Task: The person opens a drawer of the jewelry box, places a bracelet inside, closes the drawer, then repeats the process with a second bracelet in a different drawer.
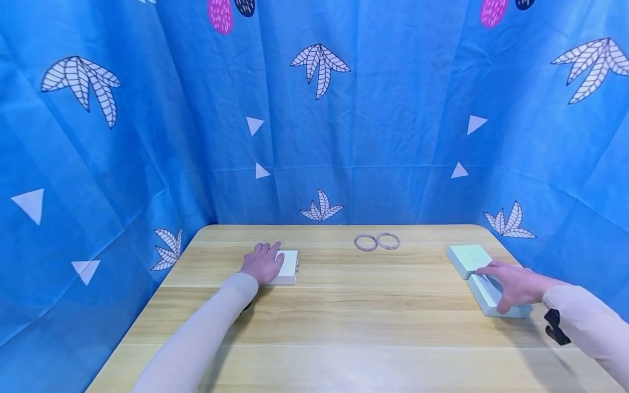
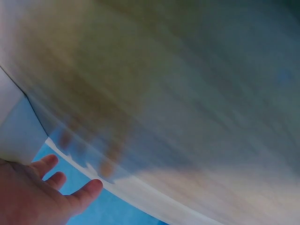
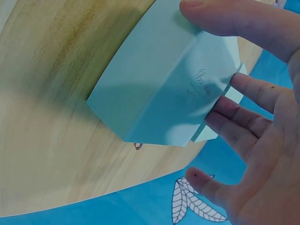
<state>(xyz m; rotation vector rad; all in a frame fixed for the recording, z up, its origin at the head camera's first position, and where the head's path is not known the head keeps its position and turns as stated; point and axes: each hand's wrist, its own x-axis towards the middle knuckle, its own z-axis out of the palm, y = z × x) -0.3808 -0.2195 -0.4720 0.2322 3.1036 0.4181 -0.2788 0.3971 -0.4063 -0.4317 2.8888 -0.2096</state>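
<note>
At the left of the table, my left hand (image 1: 262, 263) lies over the left part of a white box (image 1: 286, 267), its fingers outstretched. The left wrist view shows this hand (image 2: 42, 199) with fingers spread beside the pale box (image 2: 11, 98). On the right, my right hand (image 1: 518, 284) grips a pale mint box (image 1: 486, 292) across its width. In the right wrist view the thumb is at one edge of this lettered box (image 3: 164, 110) and the fingers are at the opposite edge. A second mint box (image 1: 469, 257) sits just behind it, partly hidden in the right wrist view.
Two pinkish bangles (image 1: 366, 243) lie side by side near the table's back edge, between the boxes. The wooden table (image 1: 344, 311) is enclosed at the back and sides by a blue patterned curtain (image 1: 388, 125). A dark strap piece (image 1: 556, 327) hangs under my right wrist.
</note>
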